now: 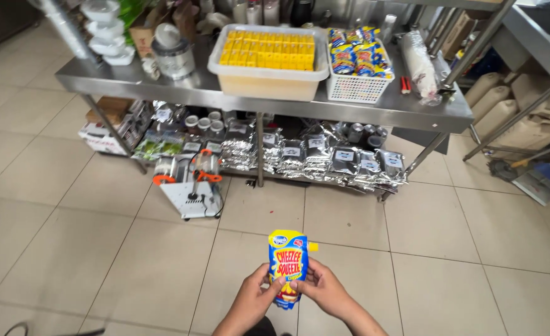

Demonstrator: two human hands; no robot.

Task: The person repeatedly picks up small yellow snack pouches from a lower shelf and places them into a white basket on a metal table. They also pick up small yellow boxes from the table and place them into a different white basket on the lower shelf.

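Floor: beige tiles [69,249], steel tabletop [374,109] beyond.
Pouch: blue-yellow pouch [288,264], upright, above the floor.
Left hand [255,300]: gripping the pouch's lower left edge.
Right hand [324,289]: gripping its lower right edge.

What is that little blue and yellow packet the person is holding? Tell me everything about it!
The blue and yellow glossy plastic pouch is a small, soft squeeze packet with red lettering and a short yellow spout poking out at its upper right. It looks sealed and full. It is held upright over the beige tiled floor, front facing the camera. The left hand grips its lower left edge and the right hand its lower right edge, fingertips pressing the front.
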